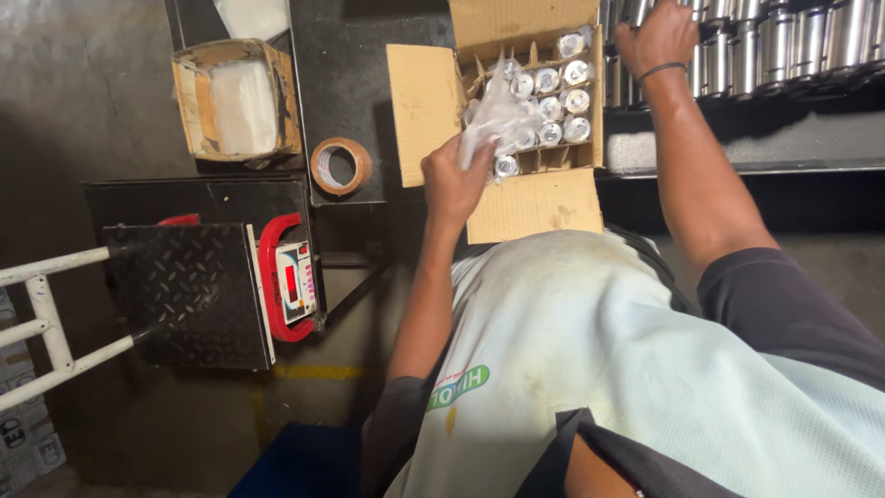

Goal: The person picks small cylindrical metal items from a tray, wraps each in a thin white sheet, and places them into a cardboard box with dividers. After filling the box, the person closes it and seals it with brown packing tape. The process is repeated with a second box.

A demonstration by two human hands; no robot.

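The left hand (454, 180) pinches a clear plastic bag (493, 115) over the open brown box (530, 207) of shiny metal cups (549, 108). At two o'clock, the right hand (656, 37) touches more metal cups (793, 41) on a shelf; I cannot tell its grip. A tape roll (340, 166) lies at nine o'clock from the box.

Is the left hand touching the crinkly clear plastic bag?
Touching. The head view shows the left hand gripping the clear plastic bag over the open box.

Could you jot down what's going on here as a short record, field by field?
left hand: grips a clear plastic bag over the cardboard box
right hand: reaches to the row of shiny metal cylinders on the shelf
box contents: bagged metal parts upright in divider cells, front cells bare
nearby: roll of brown tape, smaller box with white bags, weighing scale with red-framed display
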